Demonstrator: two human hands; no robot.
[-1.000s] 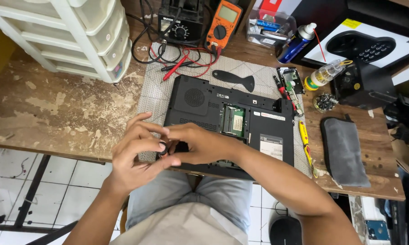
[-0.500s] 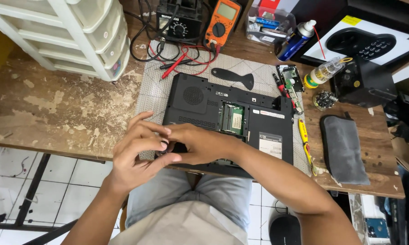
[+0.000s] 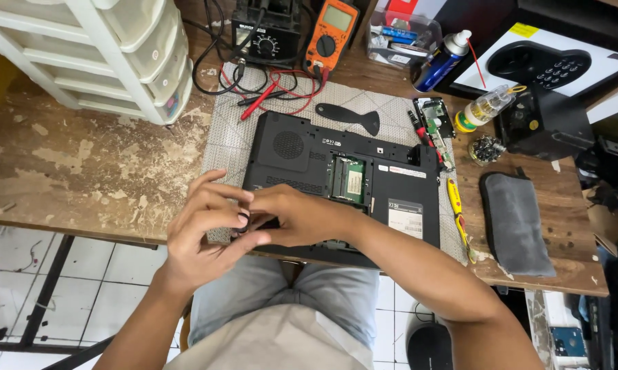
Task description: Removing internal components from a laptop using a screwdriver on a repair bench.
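Note:
A black laptop [image 3: 364, 175] lies upside down on a grey cutting mat [image 3: 230, 130], with a small hatch open over a green memory board [image 3: 348, 180]. My left hand [image 3: 203, 229] and my right hand [image 3: 299, 216] meet at the laptop's near left corner. Their fingertips pinch together over a small dark part [image 3: 251, 223] there, mostly hidden by the fingers. I cannot tell what the part is.
Behind the laptop lie a black plastic pry tool [image 3: 350, 116], an orange multimeter [image 3: 329, 31] with red leads and a soldering station [image 3: 264, 31]. A white drawer unit [image 3: 96, 48] stands at far left. A yellow screwdriver [image 3: 458, 216], grey pouch [image 3: 518, 223], spray can [image 3: 442, 62] and small bottle [image 3: 484, 108] sit right.

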